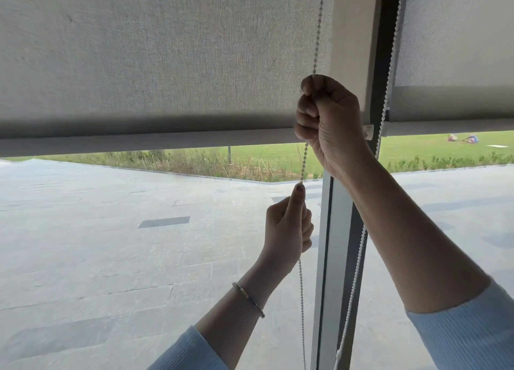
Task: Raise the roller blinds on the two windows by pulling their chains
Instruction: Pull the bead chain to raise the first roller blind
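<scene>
A grey roller blind (155, 63) covers the upper part of the left window, its bottom bar (139, 143) level with my right fist. Its white bead chain (318, 35) hangs down the blind's right side. My right hand (328, 122) is closed on the chain high up, and my left hand (289, 227) pinches the same chain lower down, thumb pointing up. A second grey blind (456, 35) hangs over the right window, its bottom slightly higher, with its own bead chain (358, 255) hanging free beside the frame.
A dark vertical window frame post (333, 258) separates the two panes. Through the glass lie a paved grey terrace, a strip of plants and a green lawn with people sitting far off at the right.
</scene>
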`<state>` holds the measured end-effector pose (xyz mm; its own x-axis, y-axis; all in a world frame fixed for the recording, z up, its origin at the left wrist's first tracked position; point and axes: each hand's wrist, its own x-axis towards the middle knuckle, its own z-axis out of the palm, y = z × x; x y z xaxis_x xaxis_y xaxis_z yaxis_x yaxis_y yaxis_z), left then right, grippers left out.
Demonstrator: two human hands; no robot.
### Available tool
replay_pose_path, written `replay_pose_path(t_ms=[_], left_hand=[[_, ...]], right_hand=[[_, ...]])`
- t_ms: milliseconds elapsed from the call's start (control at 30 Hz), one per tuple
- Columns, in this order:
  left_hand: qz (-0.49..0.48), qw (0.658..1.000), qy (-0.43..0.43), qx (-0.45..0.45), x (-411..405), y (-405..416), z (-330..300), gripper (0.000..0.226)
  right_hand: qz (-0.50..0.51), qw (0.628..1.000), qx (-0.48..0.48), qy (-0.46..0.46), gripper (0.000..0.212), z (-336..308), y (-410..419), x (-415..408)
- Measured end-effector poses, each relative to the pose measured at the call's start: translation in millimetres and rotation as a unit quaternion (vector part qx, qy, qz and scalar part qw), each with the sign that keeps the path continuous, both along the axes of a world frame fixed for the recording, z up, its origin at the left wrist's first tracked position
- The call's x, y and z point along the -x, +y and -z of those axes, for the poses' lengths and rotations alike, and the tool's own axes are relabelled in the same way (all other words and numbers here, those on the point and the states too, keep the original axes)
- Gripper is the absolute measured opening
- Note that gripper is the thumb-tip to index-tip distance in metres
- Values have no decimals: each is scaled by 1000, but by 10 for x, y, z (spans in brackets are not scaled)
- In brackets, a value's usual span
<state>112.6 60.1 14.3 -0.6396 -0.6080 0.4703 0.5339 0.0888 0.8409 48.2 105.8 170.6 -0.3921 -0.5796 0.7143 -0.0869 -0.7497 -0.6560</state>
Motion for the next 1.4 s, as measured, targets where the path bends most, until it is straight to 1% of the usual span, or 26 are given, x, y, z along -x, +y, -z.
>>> replay_pose_path(t_ms=[133, 433, 667, 1400], left_hand=[[-8, 1000, -7, 4, -16, -15, 40, 54], [-15, 1000, -15, 22, -26, 21, 29, 56], [-8, 1000, -12, 18, -12, 70, 34, 54], [-20, 999, -14, 26, -35, 96, 111, 53]], right_hand=[[9, 1000, -15, -7, 41, 58, -9, 3], [9, 1000, -1, -3, 42, 78, -9, 25], [8, 1000, 11, -7, 43, 92, 49, 32], [16, 1000, -7, -7, 42, 151, 87, -22]])
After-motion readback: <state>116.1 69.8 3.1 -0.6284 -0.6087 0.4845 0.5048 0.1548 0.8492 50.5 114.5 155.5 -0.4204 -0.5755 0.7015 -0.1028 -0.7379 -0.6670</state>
